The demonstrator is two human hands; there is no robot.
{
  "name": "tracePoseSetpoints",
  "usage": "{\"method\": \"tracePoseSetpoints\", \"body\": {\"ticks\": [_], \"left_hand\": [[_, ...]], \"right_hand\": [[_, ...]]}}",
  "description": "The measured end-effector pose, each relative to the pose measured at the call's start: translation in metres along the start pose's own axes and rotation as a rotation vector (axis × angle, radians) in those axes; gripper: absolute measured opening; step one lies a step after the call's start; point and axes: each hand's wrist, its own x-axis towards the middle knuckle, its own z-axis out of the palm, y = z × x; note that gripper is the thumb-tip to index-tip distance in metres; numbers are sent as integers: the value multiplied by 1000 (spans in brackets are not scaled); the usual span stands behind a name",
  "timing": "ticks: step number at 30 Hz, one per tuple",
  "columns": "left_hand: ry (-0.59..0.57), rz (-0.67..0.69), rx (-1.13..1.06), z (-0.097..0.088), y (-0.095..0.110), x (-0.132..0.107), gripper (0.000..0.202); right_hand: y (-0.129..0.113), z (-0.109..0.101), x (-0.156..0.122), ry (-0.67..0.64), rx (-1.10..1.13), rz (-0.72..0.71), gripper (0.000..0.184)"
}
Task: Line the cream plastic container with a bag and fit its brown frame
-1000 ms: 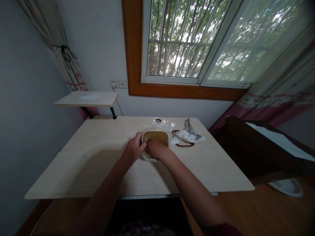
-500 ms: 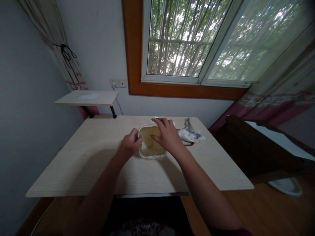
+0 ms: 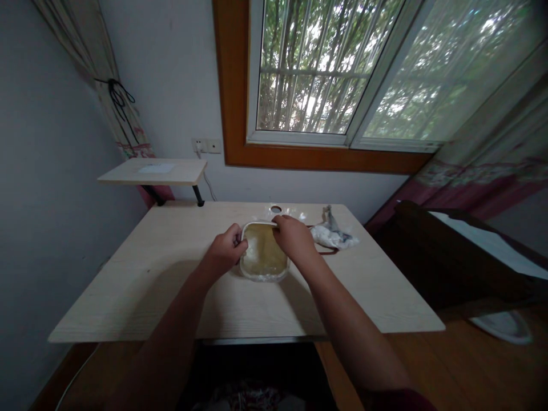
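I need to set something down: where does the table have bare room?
Bare tabletop shows between the left arm, the shelf and its left edge, and between the right arm, the plastic bag and its right edge. Crowded: the middle, where left hand and right hand hold a container near the plastic bag.

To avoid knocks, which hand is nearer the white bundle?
The right hand, at the far right corner of the container; the left hand, on its left side, is farther from the bundle.
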Motion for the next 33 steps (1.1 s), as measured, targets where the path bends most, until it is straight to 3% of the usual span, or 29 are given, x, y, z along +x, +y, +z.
{"method": "tracePoseSetpoints", "body": {"ticks": [4, 9, 13, 16, 20, 23, 25, 28, 31, 33], "left_hand": [[28, -8, -12, -3, -2, 3, 18], [59, -49, -29, -9, -5, 6, 21], [75, -56, -26, -13, -9, 10, 23], [85, -41, 3, -16, -11, 12, 21], [244, 27, 153, -19, -4, 13, 16], [376, 223, 265, -20, 7, 10, 14], [307, 383, 293, -17, 15, 10, 14], [28, 509, 388, -5, 24, 16, 18], [-228, 490, 555, 10, 27, 25, 25], [-319, 429, 647, 21, 27, 30, 29]], "right_hand": [[7, 1, 2, 24, 128, -87, 27], [18, 1, 1, 223, 301, -253, 30], [23, 0, -1, 339, 385, -266, 25], [23, 0, 0, 337, 443, -252, 14], [20, 3, 3, 317, 489, -220, 10], [17, 5, 5, 336, 492, -213, 9], [15, 6, 6, 341, 488, -214, 7], [13, 5, 7, 348, 482, -217, 7], [11, 3, 6, 318, 452, -198, 10], [10, 1, 5, 284, 422, -186, 13]]}}
